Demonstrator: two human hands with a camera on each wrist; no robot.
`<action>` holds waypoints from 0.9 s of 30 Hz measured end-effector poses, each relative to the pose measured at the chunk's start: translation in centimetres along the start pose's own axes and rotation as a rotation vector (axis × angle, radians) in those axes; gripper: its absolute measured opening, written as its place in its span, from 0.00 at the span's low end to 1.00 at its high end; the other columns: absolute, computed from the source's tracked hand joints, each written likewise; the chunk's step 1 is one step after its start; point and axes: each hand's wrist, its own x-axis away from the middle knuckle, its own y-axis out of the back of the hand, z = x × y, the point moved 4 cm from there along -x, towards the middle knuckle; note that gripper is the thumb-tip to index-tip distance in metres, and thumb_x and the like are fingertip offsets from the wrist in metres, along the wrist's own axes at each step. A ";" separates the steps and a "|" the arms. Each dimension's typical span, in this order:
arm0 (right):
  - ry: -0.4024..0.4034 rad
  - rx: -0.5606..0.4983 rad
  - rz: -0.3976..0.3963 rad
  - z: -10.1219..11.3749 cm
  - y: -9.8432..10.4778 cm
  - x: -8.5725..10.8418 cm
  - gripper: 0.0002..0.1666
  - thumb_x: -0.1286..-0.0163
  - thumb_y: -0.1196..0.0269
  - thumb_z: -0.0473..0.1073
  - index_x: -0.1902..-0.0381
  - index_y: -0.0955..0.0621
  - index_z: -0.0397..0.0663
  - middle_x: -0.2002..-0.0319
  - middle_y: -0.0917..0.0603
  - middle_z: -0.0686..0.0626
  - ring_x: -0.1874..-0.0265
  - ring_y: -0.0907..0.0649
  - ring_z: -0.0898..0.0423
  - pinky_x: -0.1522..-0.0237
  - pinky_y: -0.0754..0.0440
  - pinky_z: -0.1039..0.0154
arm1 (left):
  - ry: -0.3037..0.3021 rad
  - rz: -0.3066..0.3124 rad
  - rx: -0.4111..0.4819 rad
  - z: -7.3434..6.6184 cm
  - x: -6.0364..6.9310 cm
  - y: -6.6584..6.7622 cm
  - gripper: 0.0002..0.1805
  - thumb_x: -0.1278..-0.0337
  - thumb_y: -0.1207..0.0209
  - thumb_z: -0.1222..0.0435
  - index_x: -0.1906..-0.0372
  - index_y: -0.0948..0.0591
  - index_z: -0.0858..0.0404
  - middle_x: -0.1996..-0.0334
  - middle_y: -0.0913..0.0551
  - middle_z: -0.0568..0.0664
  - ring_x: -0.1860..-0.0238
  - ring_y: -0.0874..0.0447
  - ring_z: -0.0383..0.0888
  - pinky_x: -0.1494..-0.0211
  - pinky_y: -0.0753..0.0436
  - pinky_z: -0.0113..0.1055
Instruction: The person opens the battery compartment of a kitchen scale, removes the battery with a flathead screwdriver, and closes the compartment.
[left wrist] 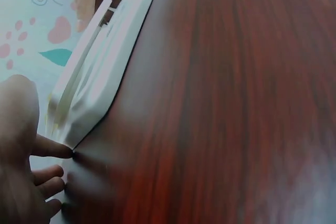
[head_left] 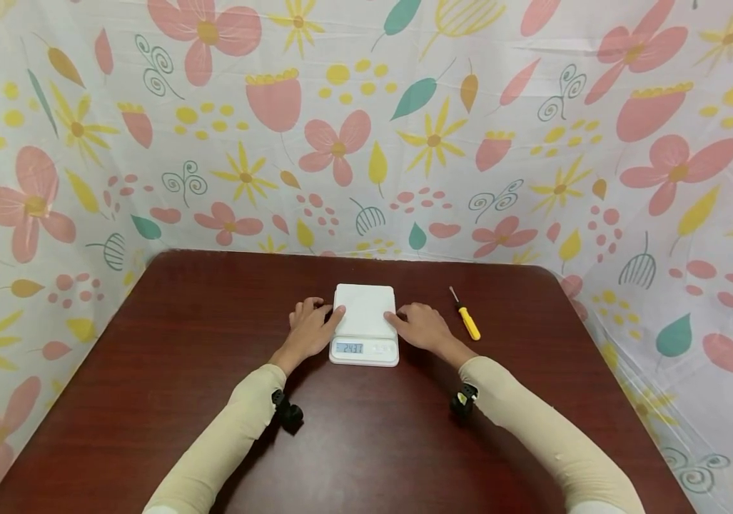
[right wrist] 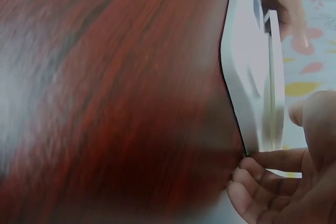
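Note:
A white digital kitchen scale (head_left: 365,311) lies flat on the table, its small display (head_left: 349,348) lit with digits at the near left. My left hand (head_left: 308,330) grips its left side, thumb over the edge of the top plate. At the opposite side my right hand (head_left: 424,327) does the same, its thumb on the plate's right edge. In the left wrist view, the index finger (left wrist: 52,148) touches the corner of the scale's base (left wrist: 113,72). The right wrist view shows curled fingers (right wrist: 247,190) low beside the scale (right wrist: 244,61).
A screwdriver (head_left: 469,323) with a yellow handle lies right of my right hand. The dark red-brown wooden table (head_left: 366,442) ends at a flower-patterned curtain (head_left: 366,143) behind and at both sides. A black wrist camera (head_left: 290,414) hangs at the left sleeve, another (head_left: 462,402) at the right.

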 end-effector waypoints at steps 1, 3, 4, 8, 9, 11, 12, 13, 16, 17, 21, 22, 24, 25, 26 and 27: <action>-0.003 -0.012 -0.003 0.1 -0.1 -0.1 0.31 0.22 0.46 0.62 0.56 0.13 0.40 0.69 0.16 0.46 0.69 0.18 0.51 0.68 0.21 0.57 | 0.003 -0.005 0.025 0.0 -0.1 -0.1 0.42 0.23 0.63 0.36 0.32 0.23 0.68 0.28 0.35 0.63 0.30 0.43 0.60 0.35 0.42 0.57; -0.021 -0.040 -0.003 0.2 -0.2 -0.2 0.31 0.21 0.47 0.62 0.66 0.14 0.42 0.77 0.22 0.49 0.76 0.24 0.53 0.73 0.28 0.61 | 0.014 -0.008 0.072 -0.1 -0.2 -0.2 0.41 0.22 0.62 0.37 0.33 0.22 0.67 0.28 0.34 0.62 0.30 0.43 0.60 0.35 0.43 0.58; -0.039 -0.064 0.001 0.3 -0.2 -0.3 0.32 0.21 0.48 0.63 0.71 0.16 0.43 0.80 0.26 0.50 0.78 0.27 0.53 0.74 0.31 0.61 | 0.021 -0.007 0.095 -0.2 -0.2 -0.2 0.40 0.22 0.62 0.37 0.33 0.22 0.66 0.28 0.34 0.62 0.30 0.44 0.60 0.35 0.43 0.57; -0.130 -0.140 0.027 0.6 -0.3 -0.3 0.36 0.21 0.50 0.66 0.66 0.16 0.41 0.75 0.23 0.48 0.73 0.25 0.52 0.69 0.30 0.60 | 0.053 -0.008 0.182 -0.1 -0.3 -0.1 0.37 0.22 0.58 0.39 0.34 0.20 0.66 0.28 0.34 0.59 0.29 0.44 0.59 0.34 0.44 0.58; -0.153 -0.160 0.035 0.7 -0.3 -0.3 0.36 0.22 0.50 0.67 0.61 0.15 0.39 0.72 0.21 0.46 0.70 0.23 0.51 0.67 0.28 0.59 | 0.061 -0.008 0.201 -0.1 -0.3 -0.1 0.36 0.22 0.57 0.40 0.34 0.20 0.66 0.27 0.34 0.59 0.29 0.44 0.59 0.34 0.44 0.58; -0.187 -0.183 0.047 0.9 -0.3 -0.1 0.38 0.22 0.50 0.68 0.52 0.15 0.37 0.64 0.17 0.44 0.64 0.21 0.49 0.62 0.25 0.56 | 0.074 -0.008 0.228 0.0 -0.2 -0.2 0.35 0.22 0.55 0.41 0.34 0.21 0.67 0.27 0.34 0.58 0.28 0.45 0.59 0.33 0.44 0.58; -0.200 -0.190 0.047 1.0 -0.3 -0.1 0.39 0.22 0.50 0.68 0.48 0.16 0.36 0.60 0.16 0.43 0.61 0.20 0.49 0.59 0.23 0.55 | 0.078 -0.006 0.238 0.1 -0.2 -0.2 0.35 0.23 0.54 0.42 0.34 0.21 0.67 0.27 0.35 0.58 0.28 0.45 0.59 0.33 0.45 0.59; -0.210 -0.197 0.047 1.1 -0.3 0.0 0.40 0.22 0.50 0.68 0.45 0.17 0.35 0.57 0.15 0.42 0.60 0.20 0.49 0.57 0.23 0.54 | 0.083 -0.006 0.248 0.1 -0.2 -0.2 0.35 0.23 0.53 0.42 0.33 0.21 0.67 0.27 0.35 0.58 0.28 0.45 0.59 0.32 0.45 0.59; -0.231 -0.228 0.059 1.3 -0.3 0.3 0.39 0.22 0.50 0.68 0.45 0.18 0.35 0.56 0.16 0.40 0.60 0.20 0.48 0.58 0.22 0.55 | 0.102 -0.007 0.292 0.2 -0.1 -0.3 0.35 0.24 0.52 0.43 0.33 0.22 0.68 0.26 0.36 0.57 0.27 0.46 0.59 0.31 0.46 0.60; -0.238 -0.245 0.062 1.4 -0.3 0.3 0.39 0.22 0.49 0.68 0.46 0.18 0.35 0.57 0.16 0.40 0.62 0.19 0.49 0.60 0.22 0.56 | 0.109 -0.007 0.310 0.2 0.0 -0.3 0.35 0.24 0.51 0.43 0.33 0.22 0.68 0.26 0.36 0.57 0.27 0.47 0.59 0.30 0.47 0.60; -0.254 -0.305 0.078 1.4 -0.3 0.7 0.37 0.22 0.49 0.67 0.49 0.19 0.35 0.67 0.19 0.42 0.71 0.21 0.49 0.70 0.25 0.60 | 0.125 -0.007 0.342 0.0 0.0 -0.2 0.36 0.27 0.47 0.43 0.30 0.25 0.67 0.26 0.37 0.56 0.26 0.48 0.58 0.27 0.49 0.61; -0.256 -0.315 0.076 1.4 -0.3 0.7 0.38 0.22 0.49 0.67 0.48 0.20 0.35 0.67 0.20 0.43 0.72 0.21 0.50 0.71 0.25 0.61 | 0.126 -0.007 0.343 -0.1 0.0 -0.1 0.37 0.28 0.46 0.43 0.29 0.26 0.66 0.26 0.37 0.56 0.26 0.48 0.58 0.26 0.50 0.62; -0.260 -0.333 0.070 1.4 -0.2 0.9 0.38 0.22 0.49 0.66 0.45 0.21 0.34 0.68 0.20 0.43 0.73 0.21 0.50 0.72 0.25 0.62 | 0.128 -0.007 0.344 -0.2 0.1 -0.1 0.38 0.30 0.45 0.42 0.27 0.27 0.65 0.26 0.38 0.56 0.26 0.48 0.58 0.25 0.51 0.63; -0.264 -0.343 0.067 1.4 -0.2 1.0 0.38 0.22 0.49 0.66 0.44 0.21 0.34 0.68 0.21 0.43 0.73 0.21 0.51 0.72 0.25 0.62 | 0.130 -0.006 0.348 -0.2 0.1 -0.1 0.38 0.30 0.44 0.43 0.27 0.28 0.65 0.26 0.38 0.56 0.26 0.48 0.58 0.24 0.52 0.63; -0.267 -0.354 0.065 1.4 -0.2 1.1 0.38 0.22 0.48 0.66 0.44 0.21 0.33 0.68 0.21 0.43 0.74 0.21 0.50 0.73 0.26 0.62 | 0.134 -0.006 0.352 -0.3 0.2 -0.1 0.38 0.31 0.43 0.43 0.27 0.28 0.64 0.26 0.38 0.56 0.26 0.48 0.58 0.24 0.52 0.64; -0.271 -0.363 0.063 1.4 -0.2 1.1 0.38 0.22 0.48 0.66 0.45 0.21 0.33 0.69 0.21 0.43 0.74 0.21 0.50 0.73 0.26 0.62 | 0.138 -0.005 0.360 -0.3 0.2 -0.1 0.38 0.31 0.42 0.43 0.27 0.28 0.64 0.26 0.38 0.56 0.25 0.48 0.58 0.23 0.52 0.64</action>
